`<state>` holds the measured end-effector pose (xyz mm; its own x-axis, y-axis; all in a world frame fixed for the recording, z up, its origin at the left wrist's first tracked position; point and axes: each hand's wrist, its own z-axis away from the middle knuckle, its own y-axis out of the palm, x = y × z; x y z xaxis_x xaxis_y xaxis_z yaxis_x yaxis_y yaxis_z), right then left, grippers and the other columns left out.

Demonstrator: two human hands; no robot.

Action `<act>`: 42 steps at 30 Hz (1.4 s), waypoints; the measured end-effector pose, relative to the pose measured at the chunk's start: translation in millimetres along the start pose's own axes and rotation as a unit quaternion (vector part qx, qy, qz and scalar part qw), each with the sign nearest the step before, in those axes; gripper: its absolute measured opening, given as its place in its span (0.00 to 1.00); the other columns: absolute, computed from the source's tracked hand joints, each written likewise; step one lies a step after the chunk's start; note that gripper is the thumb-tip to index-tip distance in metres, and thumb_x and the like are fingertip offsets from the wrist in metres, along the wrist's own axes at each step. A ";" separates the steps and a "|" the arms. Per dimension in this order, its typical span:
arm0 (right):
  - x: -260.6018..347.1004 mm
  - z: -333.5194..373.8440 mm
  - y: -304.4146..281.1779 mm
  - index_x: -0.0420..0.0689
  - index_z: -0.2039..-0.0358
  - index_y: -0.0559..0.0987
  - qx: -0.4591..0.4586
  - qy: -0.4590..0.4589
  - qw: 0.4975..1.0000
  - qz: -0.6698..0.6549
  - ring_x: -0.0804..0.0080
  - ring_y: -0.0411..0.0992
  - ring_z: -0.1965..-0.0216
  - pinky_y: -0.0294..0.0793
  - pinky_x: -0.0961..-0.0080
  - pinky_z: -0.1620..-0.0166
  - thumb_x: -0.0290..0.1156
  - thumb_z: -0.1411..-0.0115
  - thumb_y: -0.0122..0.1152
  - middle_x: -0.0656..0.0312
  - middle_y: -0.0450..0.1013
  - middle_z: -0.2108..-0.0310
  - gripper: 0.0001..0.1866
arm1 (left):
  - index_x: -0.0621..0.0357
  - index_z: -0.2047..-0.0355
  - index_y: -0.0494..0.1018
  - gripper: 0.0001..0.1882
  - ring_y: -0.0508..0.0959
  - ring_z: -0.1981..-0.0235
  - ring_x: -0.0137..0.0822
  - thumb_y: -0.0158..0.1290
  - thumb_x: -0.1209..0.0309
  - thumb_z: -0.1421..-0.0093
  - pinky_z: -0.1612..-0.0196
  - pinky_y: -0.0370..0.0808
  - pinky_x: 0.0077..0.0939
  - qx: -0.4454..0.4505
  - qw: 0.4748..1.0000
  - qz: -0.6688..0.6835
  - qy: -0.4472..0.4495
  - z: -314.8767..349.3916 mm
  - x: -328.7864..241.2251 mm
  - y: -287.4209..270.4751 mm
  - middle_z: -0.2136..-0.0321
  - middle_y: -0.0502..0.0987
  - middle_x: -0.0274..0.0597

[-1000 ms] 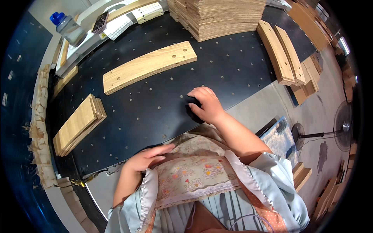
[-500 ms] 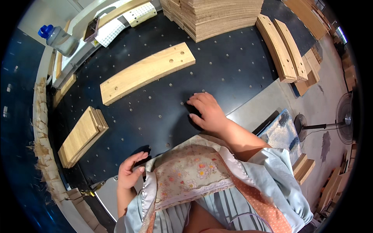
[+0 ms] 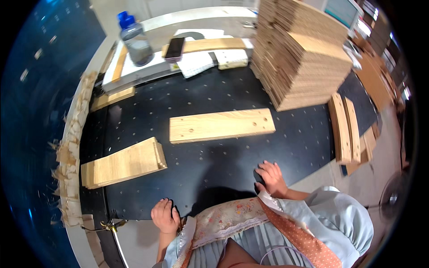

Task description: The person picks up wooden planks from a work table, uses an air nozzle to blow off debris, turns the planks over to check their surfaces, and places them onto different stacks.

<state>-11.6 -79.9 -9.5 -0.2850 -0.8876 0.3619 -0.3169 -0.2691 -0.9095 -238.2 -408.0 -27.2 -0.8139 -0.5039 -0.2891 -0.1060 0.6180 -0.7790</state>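
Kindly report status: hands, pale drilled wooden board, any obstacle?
Left hand, right hand: nothing visibly held, at near edge of dotted black table. Pale drilled wooden board: flat, untouched. Tall brown wooden stack: beyond board, not between.

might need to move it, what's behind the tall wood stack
Beyond the tall wood stack, what looks like a screen shows at upper right, and a white ledge at left. Anything directly behind the stack is covered.
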 end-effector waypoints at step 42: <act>-5.4 13.9 19.7 0.47 0.47 0.72 0.063 -0.012 0.994 0.093 0.51 0.56 0.38 0.51 0.38 0.40 0.41 0.56 0.66 0.53 0.63 0.42 0.33 | 0.55 0.71 0.78 0.09 0.79 0.62 0.39 0.52 0.74 0.55 0.61 0.71 0.30 -0.065 0.997 -0.037 0.015 1.7 6.3 4.9 0.64 0.78 0.39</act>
<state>-3.7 -85.7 -32.2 -0.3060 -0.9346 0.1812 -0.1449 -0.1424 -0.9792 -242.9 -409.2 -33.9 -0.8182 -0.5332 -0.2150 -0.2374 0.6540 -0.7183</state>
